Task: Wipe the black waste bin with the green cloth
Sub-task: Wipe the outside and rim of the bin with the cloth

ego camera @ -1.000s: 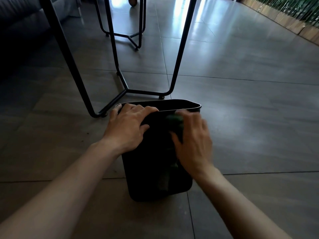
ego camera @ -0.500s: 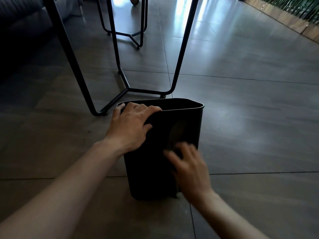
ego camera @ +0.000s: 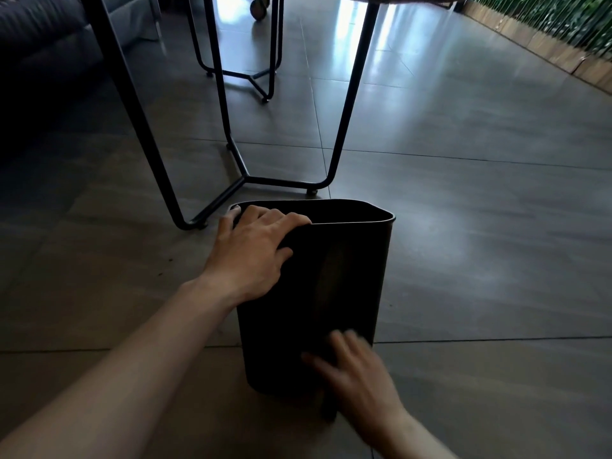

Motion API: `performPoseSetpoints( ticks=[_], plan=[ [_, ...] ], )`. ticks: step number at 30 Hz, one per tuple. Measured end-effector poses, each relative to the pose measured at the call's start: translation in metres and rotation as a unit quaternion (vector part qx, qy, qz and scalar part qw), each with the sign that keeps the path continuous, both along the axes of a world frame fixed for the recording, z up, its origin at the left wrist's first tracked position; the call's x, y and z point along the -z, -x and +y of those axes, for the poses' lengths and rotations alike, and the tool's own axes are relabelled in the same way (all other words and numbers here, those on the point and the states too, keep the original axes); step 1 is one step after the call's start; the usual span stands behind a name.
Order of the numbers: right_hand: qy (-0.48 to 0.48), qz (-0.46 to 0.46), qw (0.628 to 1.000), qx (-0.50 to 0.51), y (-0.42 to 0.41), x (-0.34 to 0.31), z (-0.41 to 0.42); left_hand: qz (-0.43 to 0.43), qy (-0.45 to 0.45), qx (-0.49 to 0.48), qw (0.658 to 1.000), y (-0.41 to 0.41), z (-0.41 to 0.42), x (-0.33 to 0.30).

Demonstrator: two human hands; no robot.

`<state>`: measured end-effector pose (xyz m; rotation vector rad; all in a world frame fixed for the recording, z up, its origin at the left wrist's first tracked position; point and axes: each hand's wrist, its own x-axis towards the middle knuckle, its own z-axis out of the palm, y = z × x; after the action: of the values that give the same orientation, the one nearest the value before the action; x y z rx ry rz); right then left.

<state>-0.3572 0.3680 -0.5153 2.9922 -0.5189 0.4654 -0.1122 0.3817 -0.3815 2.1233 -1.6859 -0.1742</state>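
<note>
The black waste bin [ego camera: 351, 260] stands upright on the tiled floor, with its open top facing away from me. My left hand [ego camera: 251, 256] grips the rim at the bin's near left corner, fingers over the edge. Low on the bin's near face, my right hand [ego camera: 359, 376] is blurred and pressed flat against it with fingers spread. The green cloth [ego camera: 328, 410] is mostly hidden under that hand. Only a dark fold of it hangs below the palm, near the bin's base.
Black metal table legs [ego camera: 347, 127] with a floor bar stand just behind the bin. A second black frame [ego camera: 265, 77] is further back. A dark sofa [ego camera: 39, 44] fills the far left. A wooden border with plants [ego camera: 546, 38] runs along the far right.
My right hand has slid with the cloth from the bin's top rim down the near face to its base. My left hand has stayed on the rim.
</note>
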Motion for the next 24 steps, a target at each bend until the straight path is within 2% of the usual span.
performPoseSetpoints(
  ticks=[2,4,7,9,12,14,15,18,21,24],
  plan=[
    [-0.009,-0.108,0.991,0.077,-0.019,-0.04,-0.028,0.003,-0.002,0.0,1.0,-0.001,0.001,0.0],
    [-0.014,-0.219,0.966,0.133,-0.04,-0.082,-0.056,0.004,-0.003,0.003,1.0,0.0,0.001,-0.001],
    [-0.004,-0.281,0.946,0.16,-0.061,-0.098,-0.069,-0.002,-0.003,0.005,1.0,0.001,0.001,0.0],
    [0.02,-0.238,0.963,0.127,-0.056,-0.068,-0.048,-0.003,-0.004,0.003,1.0,0.0,0.001,0.0],
    [0.04,-0.056,0.998,-0.006,-0.021,-0.001,0.003,0.005,-0.001,0.002,1.0,0.0,0.001,0.0],
    [0.02,0.039,0.998,-0.046,0.002,0.022,0.022,0.005,0.002,0.004,1.0,0.001,0.001,0.002],
    [0.004,0.043,0.998,-0.039,0.006,0.021,0.021,0.006,0.004,0.005,1.0,0.001,0.001,0.003],
    [-0.008,-0.082,0.996,0.044,-0.012,-0.016,-0.006,0.006,0.004,-0.002,1.0,-0.001,0.001,0.004],
    [-0.013,-0.235,0.962,0.137,-0.043,-0.076,-0.052,0.006,0.006,-0.001,1.0,0.0,0.0,0.004],
    [-0.004,-0.28,0.944,0.176,-0.062,-0.092,-0.069,0.007,0.005,0.004,1.0,-0.001,0.0,0.004]
  ],
)
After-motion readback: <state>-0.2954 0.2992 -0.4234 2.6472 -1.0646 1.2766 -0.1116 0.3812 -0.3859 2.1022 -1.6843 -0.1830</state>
